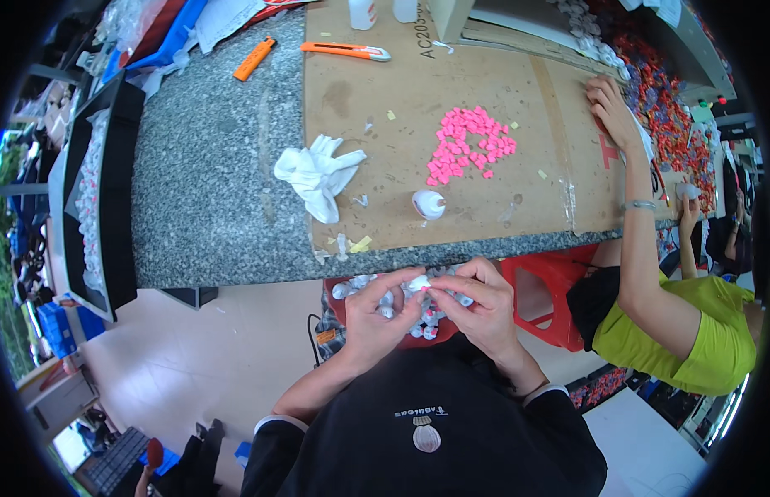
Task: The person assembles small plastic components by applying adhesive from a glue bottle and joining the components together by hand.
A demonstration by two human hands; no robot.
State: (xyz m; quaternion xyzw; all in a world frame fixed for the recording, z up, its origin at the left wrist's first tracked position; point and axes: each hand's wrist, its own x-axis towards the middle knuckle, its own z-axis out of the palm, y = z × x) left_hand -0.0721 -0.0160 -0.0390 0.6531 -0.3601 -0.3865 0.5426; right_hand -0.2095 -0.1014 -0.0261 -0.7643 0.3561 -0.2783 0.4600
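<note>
The left hand point(383, 313) and right hand point(482, 305) pinch a white piece point(419, 282) in their fingers point(456, 287), near balls point(431, 333) seemingly done, far pink bits point(445, 155) apparently waiting.

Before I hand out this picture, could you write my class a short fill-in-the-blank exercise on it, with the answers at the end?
1. The small pieces spread on the brown cardboard are ____ in colour.
2. The small object held between the left hand and the right hand is mostly ____.
3. The crumpled cloth lies to the ____ of the bottle nearest the hands.

Missing words: pink; white; left.
</note>
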